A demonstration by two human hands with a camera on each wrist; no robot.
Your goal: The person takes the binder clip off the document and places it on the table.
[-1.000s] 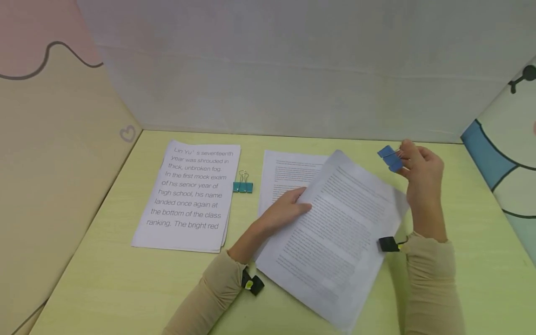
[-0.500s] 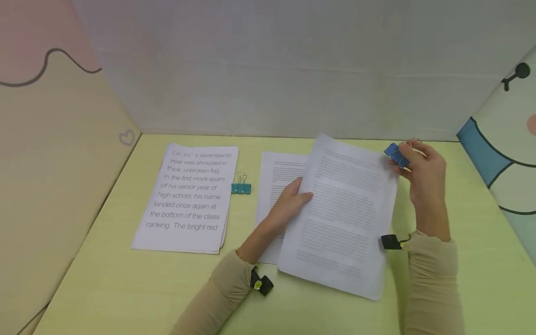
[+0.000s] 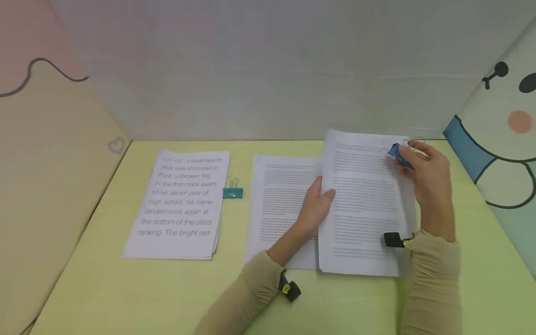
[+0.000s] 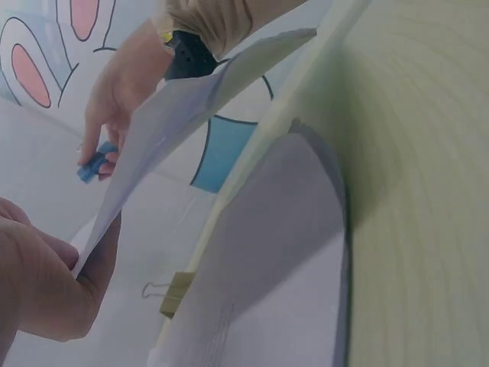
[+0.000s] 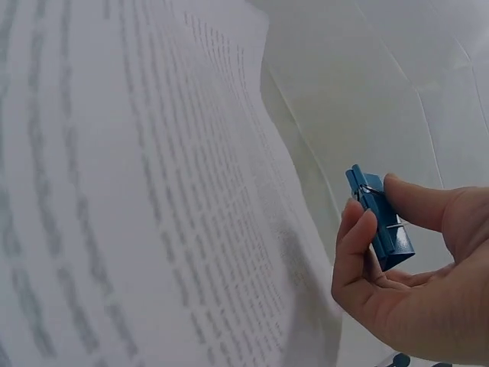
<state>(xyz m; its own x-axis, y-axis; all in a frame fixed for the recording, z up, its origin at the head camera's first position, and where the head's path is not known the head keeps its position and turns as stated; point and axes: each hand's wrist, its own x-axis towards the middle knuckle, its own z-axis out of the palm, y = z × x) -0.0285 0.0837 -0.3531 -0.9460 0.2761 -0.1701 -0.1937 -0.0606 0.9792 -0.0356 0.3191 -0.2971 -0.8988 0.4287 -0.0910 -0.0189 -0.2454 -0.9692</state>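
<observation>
My left hand grips the left edge of a bundle of printed sheets, thumb on the front and fingers behind. The bundle is raised off the table and tilted, as the left wrist view shows. At its upper right corner my right hand pinches a blue binder clip between thumb and fingers. Its wire handles stick out on the far side. In the right wrist view the clip is apart from the paper. A second printed stack lies on the table, partly hidden by the left hand and the raised bundle.
A large-print stack lies at the left, with a teal binder clip beside its right edge. A yellowish binder clip shows beyond the paper in the left wrist view. A pale wall borders the table's back.
My left hand has moved right and turned the bundle from slanted to nearly upright, uncovering more of the stack below. The right hand has brought the blue clip close to the bundle's upper right corner.
</observation>
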